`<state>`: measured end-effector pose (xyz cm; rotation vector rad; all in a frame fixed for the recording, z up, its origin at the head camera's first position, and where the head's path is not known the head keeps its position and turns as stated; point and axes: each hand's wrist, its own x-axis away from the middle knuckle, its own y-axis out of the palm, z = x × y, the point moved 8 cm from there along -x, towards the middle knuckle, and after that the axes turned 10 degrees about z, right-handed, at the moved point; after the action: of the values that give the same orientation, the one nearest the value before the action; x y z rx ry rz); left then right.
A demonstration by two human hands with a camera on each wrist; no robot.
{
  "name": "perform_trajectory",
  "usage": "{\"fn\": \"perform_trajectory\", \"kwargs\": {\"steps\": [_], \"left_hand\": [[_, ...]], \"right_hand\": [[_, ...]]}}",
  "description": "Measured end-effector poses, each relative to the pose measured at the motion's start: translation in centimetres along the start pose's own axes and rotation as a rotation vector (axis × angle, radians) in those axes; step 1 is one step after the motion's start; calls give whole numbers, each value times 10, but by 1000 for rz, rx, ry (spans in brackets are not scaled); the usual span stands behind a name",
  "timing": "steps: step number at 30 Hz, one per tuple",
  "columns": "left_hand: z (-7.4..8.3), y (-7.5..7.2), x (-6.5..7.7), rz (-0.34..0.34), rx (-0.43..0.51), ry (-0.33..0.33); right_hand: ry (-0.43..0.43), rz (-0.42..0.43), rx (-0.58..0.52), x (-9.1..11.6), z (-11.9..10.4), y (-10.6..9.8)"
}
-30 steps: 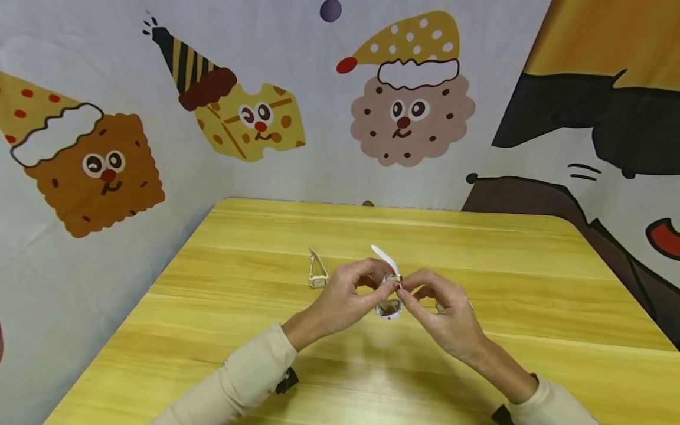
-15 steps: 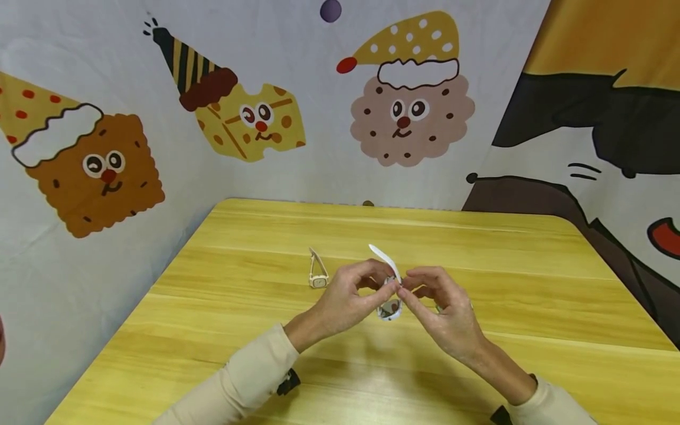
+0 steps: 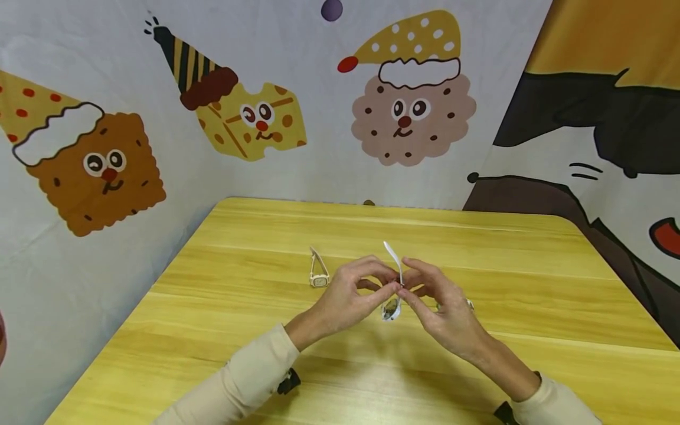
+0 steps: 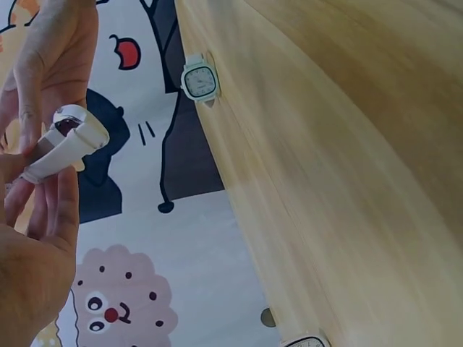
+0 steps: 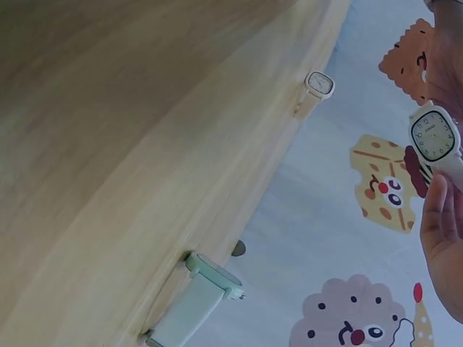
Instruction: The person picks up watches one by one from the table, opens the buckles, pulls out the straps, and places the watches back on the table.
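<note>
A white wristwatch (image 3: 391,309) is held up above the table between both hands, its strap closed into a loop and one free strap end standing up. My left hand (image 3: 353,295) pinches the strap from the left with thumb and fingers. From the right, my right hand (image 3: 438,307) pinches the strap near the buckle, which the fingertips mostly hide. In the right wrist view the dial of the white wristwatch (image 5: 434,136) shows. A beige watch (image 3: 319,281) stands on the table left of my left hand. Behind my right hand sits a mint-green watch (image 4: 200,81), almost hidden in the head view.
The yellow wood-grain table (image 3: 239,236) reaches back to a cloth backdrop (image 3: 319,177) printed with cartoon biscuits and cheese. Beige sleeves cover both forearms, with black straps (image 3: 289,382) near the wrists.
The white strap's free end has swung to the right and stands more upright. The watch case has turned and shifted slightly right. The right fingers have risen a little; both hands keep hold.
</note>
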<state>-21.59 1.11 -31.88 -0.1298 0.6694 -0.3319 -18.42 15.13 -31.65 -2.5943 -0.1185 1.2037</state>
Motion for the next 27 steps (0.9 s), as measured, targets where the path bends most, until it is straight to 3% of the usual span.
{"fn": "perform_trajectory", "kwargs": {"steps": [10, 14, 20, 27], "left_hand": [[-11, 3, 2, -52, 19, -131], [-12, 3, 2, -90, 20, -150], [-7, 0, -1, -116, 6, -101], [-3, -9, -3, -41, 16, 7]], "right_hand": [[20, 17, -26, 3, 4, 3], [30, 13, -35, 4, 5, 3], [46, 9, -47, 3, 4, 2], [42, 22, -54, 4, 5, 2]]}}
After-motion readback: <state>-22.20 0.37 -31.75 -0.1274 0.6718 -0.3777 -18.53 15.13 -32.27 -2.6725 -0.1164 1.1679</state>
